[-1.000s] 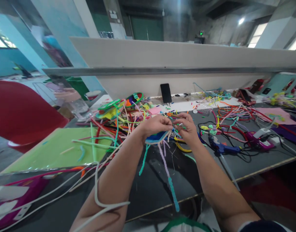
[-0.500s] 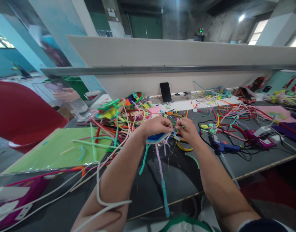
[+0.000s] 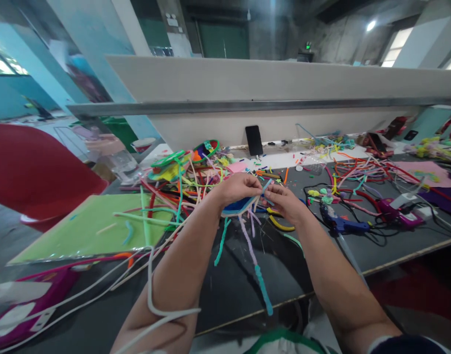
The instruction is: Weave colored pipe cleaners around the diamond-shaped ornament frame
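Note:
Both hands meet over the middle of the dark table. My left hand (image 3: 238, 191) is closed on the edge of a blue craft piece (image 3: 240, 206), whose pale rim shows below the palm. From it dangle a lilac and teal pipe-cleaner strand (image 3: 263, 290) and a shorter teal strand (image 3: 221, 243). Beside it, my right hand (image 3: 284, 201) pinches a short light-blue pipe cleaner (image 3: 267, 185) that sticks up between the two hands. The fingers partly hide where it meets the craft piece.
Tangled pipe cleaners (image 3: 196, 182) lie to the left, near a green plastic-wrapped sheet (image 3: 89, 226). A blue glue gun (image 3: 345, 225) with cords is at right. A phone (image 3: 253, 140) leans against the back panel. A white cable (image 3: 150, 280) crosses my left forearm.
A light-blue pipe cleaner now shows upright between my fingers. My right hand has turned, its fingers more extended towards the left hand. The long hanging strand has swung to the right.

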